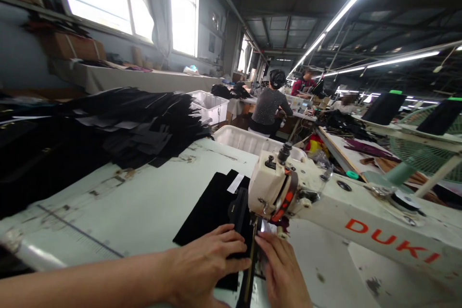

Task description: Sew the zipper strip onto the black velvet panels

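Observation:
My left hand (205, 264) lies flat on a piece of black fabric (211, 211) on the sewing table, fingers stretched toward the needle. My right hand (283, 269) rests palm down just right of the needle area, fingers together and extended, touching the fabric's edge under the presser foot. The white sewing machine (325, 202) with orange lettering reaches over the fabric from the right. A small white label (236, 183) sits on the far end of the black piece.
A big heap of black cut pieces (137, 120) covers the table's left rear. White plastic bins (249, 142) stand behind the table (137, 207). A green fan (422, 154) is at right. Other people sit at machines farther back (269, 106).

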`<control>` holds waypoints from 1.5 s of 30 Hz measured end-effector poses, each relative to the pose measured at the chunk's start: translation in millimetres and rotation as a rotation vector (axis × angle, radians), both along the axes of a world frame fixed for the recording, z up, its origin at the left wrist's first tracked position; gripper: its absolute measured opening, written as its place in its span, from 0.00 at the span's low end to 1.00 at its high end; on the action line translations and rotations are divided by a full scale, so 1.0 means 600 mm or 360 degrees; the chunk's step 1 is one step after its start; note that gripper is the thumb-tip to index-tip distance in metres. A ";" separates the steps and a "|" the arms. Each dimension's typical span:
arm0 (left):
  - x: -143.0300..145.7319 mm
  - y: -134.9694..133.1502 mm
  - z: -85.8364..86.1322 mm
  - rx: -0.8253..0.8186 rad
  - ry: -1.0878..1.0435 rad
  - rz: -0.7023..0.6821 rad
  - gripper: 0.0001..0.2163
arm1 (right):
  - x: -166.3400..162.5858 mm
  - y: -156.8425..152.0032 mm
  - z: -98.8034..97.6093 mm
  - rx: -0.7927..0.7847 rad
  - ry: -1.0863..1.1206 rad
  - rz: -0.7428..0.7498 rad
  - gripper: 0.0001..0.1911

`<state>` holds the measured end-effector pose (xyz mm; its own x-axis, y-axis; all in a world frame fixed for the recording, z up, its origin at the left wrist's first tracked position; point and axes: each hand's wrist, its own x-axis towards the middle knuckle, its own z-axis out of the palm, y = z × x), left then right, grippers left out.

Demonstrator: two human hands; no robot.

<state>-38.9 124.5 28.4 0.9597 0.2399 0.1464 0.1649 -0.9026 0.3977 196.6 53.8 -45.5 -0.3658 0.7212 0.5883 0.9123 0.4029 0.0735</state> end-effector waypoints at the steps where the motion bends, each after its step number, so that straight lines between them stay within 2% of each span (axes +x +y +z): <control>1: 0.001 0.004 0.000 0.0010 0.0000 -0.0003 0.33 | 0.001 -0.001 0.003 -0.0007 0.0054 0.0072 0.28; 4: 0.007 0.014 0.003 0.0032 0.0013 0.0005 0.33 | 0.003 -0.001 0.009 -0.0004 0.0124 0.0231 0.25; 12: 0.019 0.039 -0.004 0.0113 -0.0025 0.0031 0.35 | 0.003 0.002 0.000 -0.0006 0.0050 0.0110 0.27; 19: 0.017 0.025 0.000 0.0127 0.0030 0.0081 0.30 | 0.001 -0.005 0.009 -0.0025 0.0140 0.0224 0.23; 26: 0.016 0.033 -0.007 0.0032 -0.0100 0.0083 0.28 | -0.009 -0.008 -0.017 0.0001 0.0077 -0.0016 0.25; 29: 0.019 0.041 -0.013 0.0004 -0.0159 0.0094 0.29 | -0.011 -0.009 -0.025 -0.0002 0.0064 -0.0041 0.26; 38: 0.027 0.049 -0.008 -0.0021 -0.0147 0.0132 0.32 | -0.020 -0.002 -0.018 -0.0019 0.0036 -0.0114 0.28; 45: 0.028 0.056 -0.016 -0.0094 -0.0171 0.0131 0.34 | -0.021 -0.004 -0.018 -0.0032 -0.0128 -0.0159 0.33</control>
